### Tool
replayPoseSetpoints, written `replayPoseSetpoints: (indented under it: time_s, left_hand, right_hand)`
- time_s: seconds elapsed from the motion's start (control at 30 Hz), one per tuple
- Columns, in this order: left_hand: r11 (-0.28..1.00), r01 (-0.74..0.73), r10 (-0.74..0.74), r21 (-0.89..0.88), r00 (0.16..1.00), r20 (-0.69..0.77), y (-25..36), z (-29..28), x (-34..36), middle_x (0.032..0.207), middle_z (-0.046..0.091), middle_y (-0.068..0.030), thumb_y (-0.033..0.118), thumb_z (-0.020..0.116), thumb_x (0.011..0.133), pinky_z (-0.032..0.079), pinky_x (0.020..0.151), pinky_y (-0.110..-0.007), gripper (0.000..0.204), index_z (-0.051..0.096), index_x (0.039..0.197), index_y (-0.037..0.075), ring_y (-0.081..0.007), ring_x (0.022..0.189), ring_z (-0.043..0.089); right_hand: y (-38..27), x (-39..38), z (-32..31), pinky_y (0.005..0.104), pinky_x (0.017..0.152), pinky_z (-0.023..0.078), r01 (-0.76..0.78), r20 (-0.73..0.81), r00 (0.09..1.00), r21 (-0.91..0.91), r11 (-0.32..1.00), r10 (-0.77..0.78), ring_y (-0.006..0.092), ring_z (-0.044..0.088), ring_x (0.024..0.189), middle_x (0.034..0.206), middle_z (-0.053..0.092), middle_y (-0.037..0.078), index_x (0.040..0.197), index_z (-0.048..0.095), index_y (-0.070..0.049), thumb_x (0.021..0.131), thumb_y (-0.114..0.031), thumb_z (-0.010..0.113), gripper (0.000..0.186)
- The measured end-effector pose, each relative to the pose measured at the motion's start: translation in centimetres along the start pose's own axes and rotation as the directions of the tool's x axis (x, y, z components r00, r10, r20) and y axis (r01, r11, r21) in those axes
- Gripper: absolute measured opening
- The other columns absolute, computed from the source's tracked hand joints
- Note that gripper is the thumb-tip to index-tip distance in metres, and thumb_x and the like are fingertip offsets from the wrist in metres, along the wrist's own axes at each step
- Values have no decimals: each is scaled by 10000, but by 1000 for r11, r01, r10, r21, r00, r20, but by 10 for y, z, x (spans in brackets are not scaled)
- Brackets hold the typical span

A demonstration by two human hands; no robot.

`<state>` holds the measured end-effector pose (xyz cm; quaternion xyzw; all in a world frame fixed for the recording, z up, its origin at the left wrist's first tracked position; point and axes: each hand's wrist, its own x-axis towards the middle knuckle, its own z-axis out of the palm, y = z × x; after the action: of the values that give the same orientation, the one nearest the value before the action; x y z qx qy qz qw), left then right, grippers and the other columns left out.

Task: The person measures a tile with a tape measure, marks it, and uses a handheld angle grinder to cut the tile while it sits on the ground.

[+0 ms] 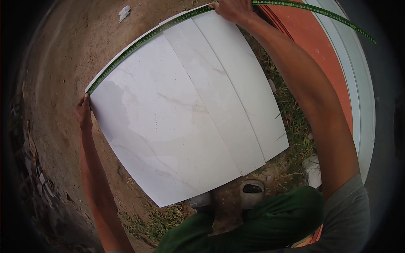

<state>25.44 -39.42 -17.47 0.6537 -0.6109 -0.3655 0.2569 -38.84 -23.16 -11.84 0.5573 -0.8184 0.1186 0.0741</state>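
Plainly, most of the view is filled by bare ground [59, 80], bordered on the right by an orange surface [314, 46]. Just ahead of the feet, white marbled panels [139, 109] are set out, with two seams seen toward their right side. Along their far edge a green measuring tape [141, 41] is stretched, its length carried past the panels and over the orange surface. Near the far right corner, the tape is pinched by the fingertips of the right hand [235, 10]. At the far left corner, its end is gripped by the left hand [84, 111], thumb uppermost, the other fingers being partly hidden. For a true reading, that end should be held flush with the corner, the tape drawn taut and parallel to the edge, and the mark read from straight above.
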Motion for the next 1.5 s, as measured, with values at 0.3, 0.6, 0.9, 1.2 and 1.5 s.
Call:
replayPoseSetpoints:
  time_s: [0.3, 0.6, 0.9, 1.2, 1.5]
  left_hand:
    - [998, 6, -4, -57, 999, 37, -3, -1, 3, 729, 503, 84, 298, 765, 1048, 293, 569, -268, 363, 804, 1182, -36, -42, 644, 392]
    - [996, -13, 17, -91, 999, 39, -6, -11, 6, 718, 467, 97, 296, 757, 1050, 254, 550, -268, 328, 804, 1151, -13, -33, 621, 345]
    - [992, 34, -29, -120, 999, 41, -8, -7, 9, 759, 505, 81, 304, 770, 1045, 312, 604, -264, 337, 798, 1178, -5, -45, 672, 403]
    - [853, 123, -154, -508, 988, -18, -10, -74, 37, 1341, 724, -59, 305, 767, 1054, 491, 1068, -296, 491, 665, 1453, 39, -157, 1253, 653]
    - [976, -25, 94, -216, 944, 317, 151, -4, -143, 1464, 682, -162, 468, 661, 1099, 480, 1189, -404, 618, 625, 1505, 4, -258, 1347, 653]
  right_hand:
    - [3, 1, 5, 423, 471, 315, 18, -4, 1000, -38, 999, -18, 153, 372, 526, 588, 383, 24, 655, 448, -104, 882, -145, 761, 388]
    - [-2, 1, 1, 440, 490, 338, 40, 9, 999, -26, 999, -40, 155, 385, 524, 585, 392, 36, 652, 460, -91, 882, -142, 732, 360]
    - [0, -1, -1, 454, 519, 392, 48, 15, 999, -33, 998, -48, 163, 403, 523, 584, 407, 37, 652, 480, -91, 902, -185, 767, 392]
    - [-1, -28, -131, 342, 434, 282, 131, -49, 991, 257, 958, -122, 114, 309, 497, 550, 363, -45, 629, 491, -121, 941, -209, 816, 459]
    - [137, -158, -295, 343, 432, 322, -289, 47, 955, 363, 886, 292, 97, 380, 447, 526, 491, -36, 642, 637, -136, 999, -321, 809, 437]
